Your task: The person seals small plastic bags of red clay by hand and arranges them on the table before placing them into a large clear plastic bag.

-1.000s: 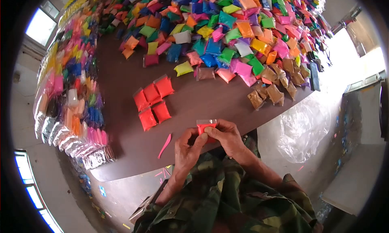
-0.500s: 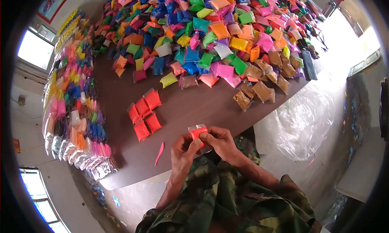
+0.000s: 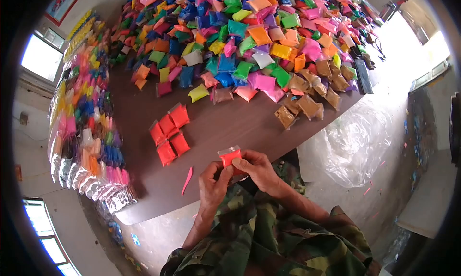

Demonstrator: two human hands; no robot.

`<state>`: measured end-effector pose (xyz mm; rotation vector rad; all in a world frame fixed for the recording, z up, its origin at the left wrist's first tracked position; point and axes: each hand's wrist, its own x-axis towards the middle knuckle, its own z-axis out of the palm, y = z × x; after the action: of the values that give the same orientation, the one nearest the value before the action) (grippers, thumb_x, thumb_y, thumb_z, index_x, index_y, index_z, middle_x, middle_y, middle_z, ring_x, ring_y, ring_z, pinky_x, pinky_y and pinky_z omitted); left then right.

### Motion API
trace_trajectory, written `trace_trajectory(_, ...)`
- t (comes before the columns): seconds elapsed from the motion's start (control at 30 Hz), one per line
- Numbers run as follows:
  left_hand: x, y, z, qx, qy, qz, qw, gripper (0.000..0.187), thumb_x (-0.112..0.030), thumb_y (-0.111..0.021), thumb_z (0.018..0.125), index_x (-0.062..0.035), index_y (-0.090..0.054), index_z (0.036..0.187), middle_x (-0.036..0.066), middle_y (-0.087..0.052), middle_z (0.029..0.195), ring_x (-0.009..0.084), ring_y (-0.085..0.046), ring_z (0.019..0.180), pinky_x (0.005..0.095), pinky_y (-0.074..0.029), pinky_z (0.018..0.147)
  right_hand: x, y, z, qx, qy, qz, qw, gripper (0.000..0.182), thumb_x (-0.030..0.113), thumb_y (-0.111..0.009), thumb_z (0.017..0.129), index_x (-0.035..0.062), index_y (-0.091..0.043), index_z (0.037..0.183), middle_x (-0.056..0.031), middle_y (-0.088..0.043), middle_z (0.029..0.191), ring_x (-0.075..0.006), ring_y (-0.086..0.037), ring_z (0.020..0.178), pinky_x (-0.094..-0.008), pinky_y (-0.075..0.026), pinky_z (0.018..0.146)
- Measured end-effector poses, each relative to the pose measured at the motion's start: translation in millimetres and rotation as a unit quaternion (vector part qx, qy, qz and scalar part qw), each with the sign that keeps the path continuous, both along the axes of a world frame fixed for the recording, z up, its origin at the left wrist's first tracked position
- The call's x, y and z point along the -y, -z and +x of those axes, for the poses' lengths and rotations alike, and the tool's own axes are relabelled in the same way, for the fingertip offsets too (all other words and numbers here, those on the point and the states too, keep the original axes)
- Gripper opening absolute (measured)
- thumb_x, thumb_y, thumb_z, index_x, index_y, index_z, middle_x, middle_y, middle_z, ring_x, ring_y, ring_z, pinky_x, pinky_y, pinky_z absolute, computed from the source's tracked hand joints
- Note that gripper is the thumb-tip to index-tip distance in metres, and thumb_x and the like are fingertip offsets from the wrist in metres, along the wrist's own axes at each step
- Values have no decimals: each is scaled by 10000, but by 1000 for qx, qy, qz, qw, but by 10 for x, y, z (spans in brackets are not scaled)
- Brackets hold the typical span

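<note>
1. While both hands meet near the close edge of the dark brown, smooth bench (image 3: pixel 225 127), one small flat packet of bright red material in clear plastic (image 3: pixel 230 155) is held between them, raised toward the camera.
2. The left hand (image 3: pixel 212 184) has its fingers curled, with the thumb against the lower part of the packet; the right hand (image 3: pixel 259 170) pinches its right side by the thumb.
3. As I judge, the step in hand is pressing or shaping this packet with the thumbs. Any next move of it calls for a light, even pinch, so the clear top strip does not bend.
4. Five similar red packets (image 3: pixel 178 116) lie close together on the bench, left of the hands; nearer lies a thin, curved, pink plastic tool (image 3: pixel 187 181).
5. Farther, a big heap of many-coloured packets (image 3: pixel 259 35) covers the bench, with brown packets (image 3: pixel 308 104) at its right and a dark flat object (image 3: pixel 363 77) by the edge.
6. Long clear sleeves of coloured packets (image 3: pixel 91 132) are at the left side.
7. Crumpled clear plastic (image 3: pixel 357 148) is on the floor (image 3: pixel 331 204); a bright window (image 3: pixel 42 58) is at left.
</note>
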<state>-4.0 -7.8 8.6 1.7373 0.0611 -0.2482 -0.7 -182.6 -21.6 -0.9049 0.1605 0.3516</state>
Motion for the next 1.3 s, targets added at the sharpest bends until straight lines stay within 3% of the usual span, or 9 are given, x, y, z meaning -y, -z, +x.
trace_trajectory(0.17,68,-34,4,-23,-42,-83,995,234,-201,-725,1007,29,-711,1044,21,-695,831,72,-612,744,247,-494,658,11,-93,40,61,0,-55,997,221,152,-674,1051,-50,-704,1133,-62,-728,1002,-120,-691,897,-301,-590,822)
trace_trajectory(0.3,26,44,10,-6,-50,-101,994,206,-172,-715,1009,32,-712,1036,17,-694,831,61,-602,750,244,-489,662,2,-116,44,40,-18,-23,999,214,144,-661,1053,-46,-695,1146,-66,-727,1021,-119,-695,908,-300,-587,824)
trace_trajectory(0.43,-38,60,5,56,-34,2,998,202,-165,-714,1009,36,-713,1026,8,-688,828,51,-585,753,236,-476,670,14,-144,29,34,-49,-128,990,216,170,-675,1052,-16,-698,1158,-10,-702,1000,-59,-622,888,-237,-508,764)
trace_trajectory(0.5,-47,32,4,56,-29,22,998,222,-182,-718,1009,39,-716,1035,2,-683,821,47,-574,756,236,-469,671,-30,-122,3,29,-21,-88,996,203,162,-674,1052,-16,-703,1146,-1,-693,987,-48,-597,869,-233,-490,743)
trace_trajectory(0.7,-2,-31,27,-18,-39,-61,997,213,-186,-719,1012,24,-698,1040,27,-711,885,82,-631,799,240,-489,719,-34,59,-3,83,6,-80,993,170,130,-675,1049,-25,-716,1106,4,-695,970,-46,-594,878,-233,-494,757)
trace_trajectory(0.8,-20,-34,33,-44,-43,-76,995,177,-168,-715,1013,8,-696,1017,3,-687,865,62,-597,795,230,-465,716,-26,37,5,91,-12,-101,991,167,120,-679,1043,-27,-716,1112,0,-699,970,-52,-603,893,-237,-507,785)
trace_trajectory(0.9,-83,67,11,-4,-43,-91,995,140,-136,-700,1016,-1,-685,985,-27,-648,839,39,-543,777,225,-429,687,-58,-89,30,78,-24,-115,990,171,119,-687,1037,-28,-711,1120,-4,-702,968,-53,-607,889,-240,-513,790)
trace_trajectory(1.0,-50,-10,33,65,-29,-27,997,126,-111,-690,1017,-4,-669,953,-54,-610,821,25,-493,758,222,-395,664,-60,-116,38,64,-21,-118,991,174,121,-696,1030,-26,-708,1122,-5,-705,962,-51,-608,874,-241,-518,782)
trace_trajectory(1.3,45,-71,7,-19,-26,-59,998,215,-119,-740,974,38,-707,1118,26,-729,929,68,-643,846,250,-532,772,-28,22,65,82,26,-101,991,148,108,-697,1027,-22,-719,1094,2,-718,956,-59,-632,876,-242,-528,782)
